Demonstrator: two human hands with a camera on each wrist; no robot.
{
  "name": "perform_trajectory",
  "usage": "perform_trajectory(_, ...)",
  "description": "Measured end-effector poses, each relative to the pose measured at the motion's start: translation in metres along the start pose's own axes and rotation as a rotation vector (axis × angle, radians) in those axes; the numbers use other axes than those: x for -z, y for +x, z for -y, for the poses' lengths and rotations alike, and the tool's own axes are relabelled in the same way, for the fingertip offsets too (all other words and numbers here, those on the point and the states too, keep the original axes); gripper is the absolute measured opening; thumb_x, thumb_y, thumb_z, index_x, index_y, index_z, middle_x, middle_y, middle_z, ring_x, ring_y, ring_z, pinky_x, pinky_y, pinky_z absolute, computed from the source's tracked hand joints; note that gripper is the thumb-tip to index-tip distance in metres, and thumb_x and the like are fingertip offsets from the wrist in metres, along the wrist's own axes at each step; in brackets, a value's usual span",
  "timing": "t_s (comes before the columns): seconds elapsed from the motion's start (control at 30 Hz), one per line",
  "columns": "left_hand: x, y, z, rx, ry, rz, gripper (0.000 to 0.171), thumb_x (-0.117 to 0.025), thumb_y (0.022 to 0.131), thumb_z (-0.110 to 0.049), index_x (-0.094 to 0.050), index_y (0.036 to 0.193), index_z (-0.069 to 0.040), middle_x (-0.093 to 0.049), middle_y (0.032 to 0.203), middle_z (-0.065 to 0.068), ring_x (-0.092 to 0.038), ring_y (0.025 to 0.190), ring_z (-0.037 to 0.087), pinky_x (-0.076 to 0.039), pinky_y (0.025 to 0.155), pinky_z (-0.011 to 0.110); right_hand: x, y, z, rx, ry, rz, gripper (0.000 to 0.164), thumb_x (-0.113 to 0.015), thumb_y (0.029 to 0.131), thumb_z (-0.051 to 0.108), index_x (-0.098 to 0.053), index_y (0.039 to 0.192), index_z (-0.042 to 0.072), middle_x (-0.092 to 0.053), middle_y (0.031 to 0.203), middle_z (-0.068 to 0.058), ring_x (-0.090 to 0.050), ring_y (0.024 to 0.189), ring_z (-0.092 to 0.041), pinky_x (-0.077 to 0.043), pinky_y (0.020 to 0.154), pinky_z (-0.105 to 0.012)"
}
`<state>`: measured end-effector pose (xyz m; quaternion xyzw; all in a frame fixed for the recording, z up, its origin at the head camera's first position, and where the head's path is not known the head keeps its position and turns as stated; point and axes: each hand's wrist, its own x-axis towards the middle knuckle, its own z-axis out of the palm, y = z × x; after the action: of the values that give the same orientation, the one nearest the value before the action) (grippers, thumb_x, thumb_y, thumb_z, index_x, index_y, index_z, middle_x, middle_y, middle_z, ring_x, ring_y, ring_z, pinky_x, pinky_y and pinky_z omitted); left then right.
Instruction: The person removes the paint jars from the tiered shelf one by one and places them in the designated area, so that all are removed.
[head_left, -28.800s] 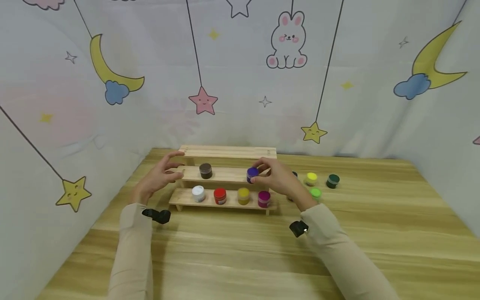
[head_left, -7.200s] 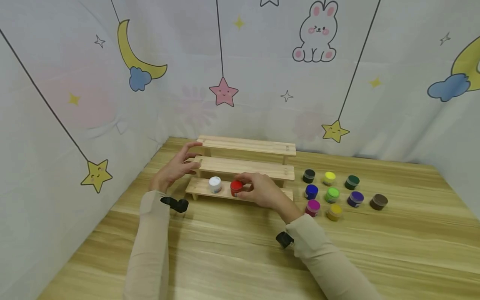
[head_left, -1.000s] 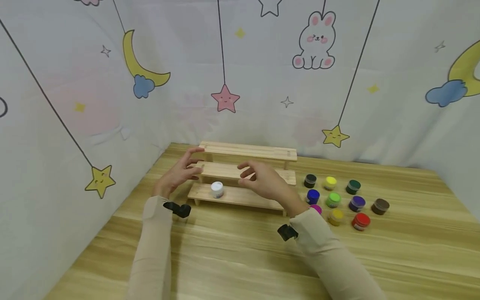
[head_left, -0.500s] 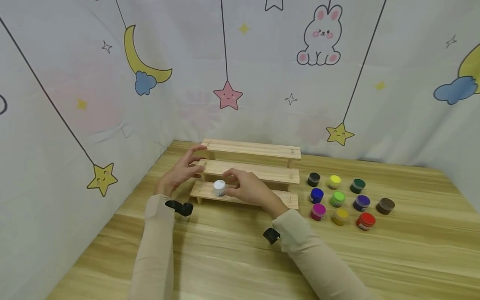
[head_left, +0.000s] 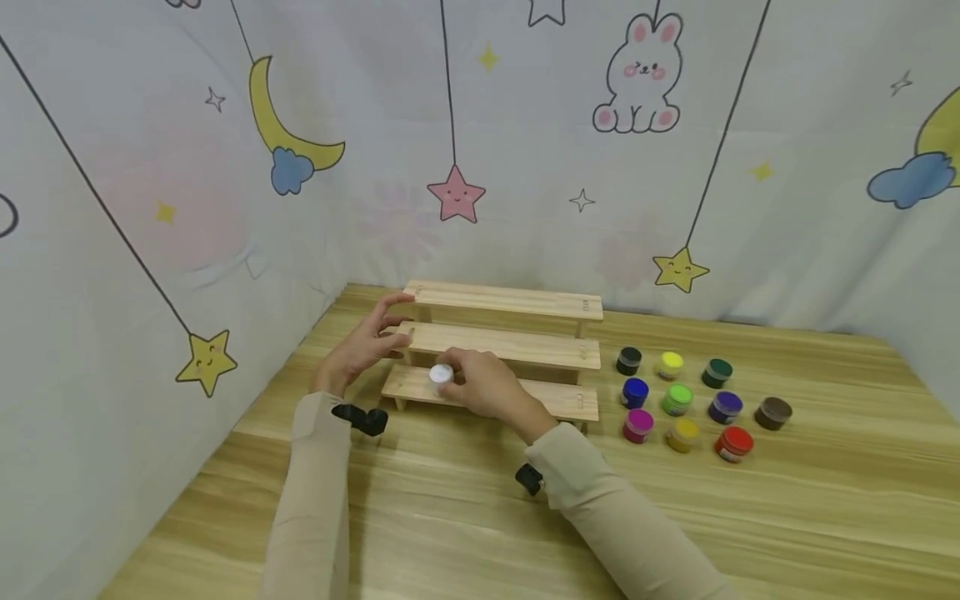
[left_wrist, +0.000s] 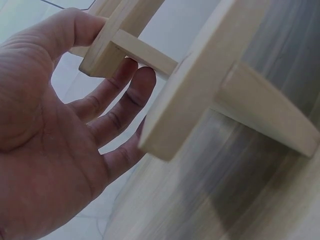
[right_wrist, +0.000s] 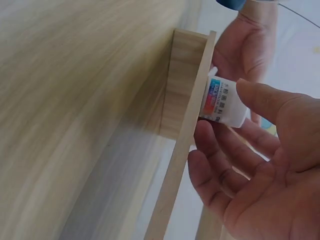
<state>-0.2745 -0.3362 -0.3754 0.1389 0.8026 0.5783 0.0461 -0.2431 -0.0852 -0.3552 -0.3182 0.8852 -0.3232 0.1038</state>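
Note:
My right hand point(head_left: 487, 385) pinches a small white paint jar point(head_left: 440, 379) at the left part of the bottom shelf of a three-step wooden rack point(head_left: 510, 342). In the right wrist view, thumb and fingers lie on either side of the white jar point(right_wrist: 222, 102), its printed label showing and its base close against the shelf. My left hand point(head_left: 362, 346) holds the rack's left end. Up close in the left wrist view, the left hand point(left_wrist: 65, 115) has its thumb or forefinger on one shelf end and other fingers curled behind the boards.
On the table right of the rack stand several paint jars: black point(head_left: 628, 361), yellow point(head_left: 670, 365), dark green point(head_left: 717, 372), blue point(head_left: 634, 392), light green point(head_left: 677, 399), purple point(head_left: 725, 407), brown point(head_left: 773, 412), magenta point(head_left: 638, 425), ochre point(head_left: 682, 434) and red point(head_left: 734, 443). A patterned curtain point(head_left: 525, 150) hangs behind.
Jars that stood on the shelves earlier, the red one last, now stand on the table. My right hand has moved left and down onto the white jar; my left hand stays at the rack.

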Motion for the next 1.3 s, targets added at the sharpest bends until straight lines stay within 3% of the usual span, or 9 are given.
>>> perform_trajectory(0.43,-0.004,0.002,0.0,0.001,-0.005,-0.003,0.064,-0.058,0.102,-0.011,-0.025,0.155,-0.024,-0.023,0.159,0.022,-0.042,0.13,0.044,-0.042,0.098,0.063,0.019,-0.015,-0.008,0.022,0.054,-0.073,0.032,-0.074,0.093,0.024,-0.066,0.122,0.012,-0.07,0.113,-0.002,-0.067,0.098,-0.016,-0.052,0.084,-0.037)
perform_trajectory(0.83,-0.004,0.001,0.006,-0.004,-0.001,0.004,0.063,-0.057,0.102,-0.01,-0.024,0.155,-0.023,-0.019,0.161,0.017,-0.038,0.135,0.044,-0.043,0.097,0.062,0.047,-0.045,-0.021,-0.02,0.114,-0.244,0.03,-0.078,0.089,0.027,-0.068,0.114,0.012,-0.067,0.109,-0.002,-0.062,0.081,-0.011,-0.051,0.068,-0.029)
perform_trajectory(1.3,0.0,0.002,0.006,-0.017,0.01,0.006,0.064,-0.057,0.102,-0.011,-0.023,0.155,-0.023,-0.017,0.161,0.021,-0.039,0.134,0.046,-0.043,0.097,0.063,0.1,-0.088,-0.045,-0.117,0.086,-0.295,0.041,-0.076,0.091,0.031,-0.063,0.121,0.008,-0.065,0.108,-0.006,-0.061,0.093,-0.021,-0.05,0.067,-0.032)
